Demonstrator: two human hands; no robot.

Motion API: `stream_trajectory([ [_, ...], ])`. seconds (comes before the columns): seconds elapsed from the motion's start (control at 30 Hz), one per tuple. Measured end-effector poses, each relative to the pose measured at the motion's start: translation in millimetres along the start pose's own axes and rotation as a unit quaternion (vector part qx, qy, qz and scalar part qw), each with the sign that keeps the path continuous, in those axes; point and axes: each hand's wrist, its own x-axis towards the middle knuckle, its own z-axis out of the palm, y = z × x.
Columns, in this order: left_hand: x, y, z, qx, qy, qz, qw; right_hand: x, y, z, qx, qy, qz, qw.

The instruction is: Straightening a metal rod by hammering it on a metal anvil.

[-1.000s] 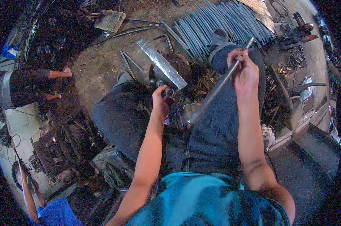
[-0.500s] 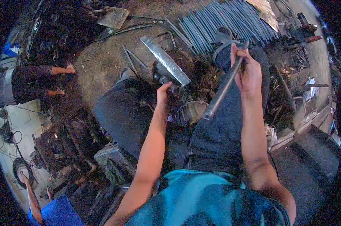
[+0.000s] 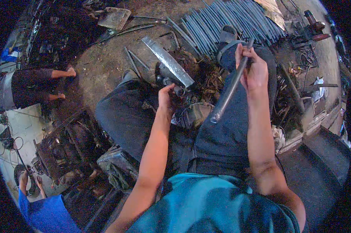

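Observation:
My right hand [image 3: 255, 73] is closed round a grey metal pipe [image 3: 230, 93]. The pipe slants from above my fingers down to a round end over my right thigh. My left hand [image 3: 166, 98] is closed at a dark, round-ended metal piece [image 3: 179, 91] between my knees; its fingertips are partly hidden, and the piece's exact kind is unclear. Just beyond that hand a long, shiny metal strip [image 3: 168, 62] lies tilted across a dark metal stand or block. The strip and the pipe are apart.
Many blue-grey rods [image 3: 229, 29] lie stacked on the far ground. A shovel [image 3: 115, 19] is at far left, a power tool [image 3: 315, 27] at far right. Two people are at left: one in dark trousers [image 3: 32, 87], one in a blue shirt [image 3: 49, 213]. Scrap metal lies between my feet.
My left hand and the pipe in my right hand have shifted only slightly. At lower left, the person in blue has moved their arms, with both hands now close together.

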Motion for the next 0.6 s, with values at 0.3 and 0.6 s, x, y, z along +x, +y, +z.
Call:
stream_trajectory([
  [0.3,27,-14,-22,0.159,0.001,0.071,0.985,-2,13,-8,-0.108,-0.060,0.034,0.992],
  [0.6,37,17,-16,0.144,0.013,0.085,0.986,-2,16,-2,-0.134,-0.034,0.042,0.989],
])
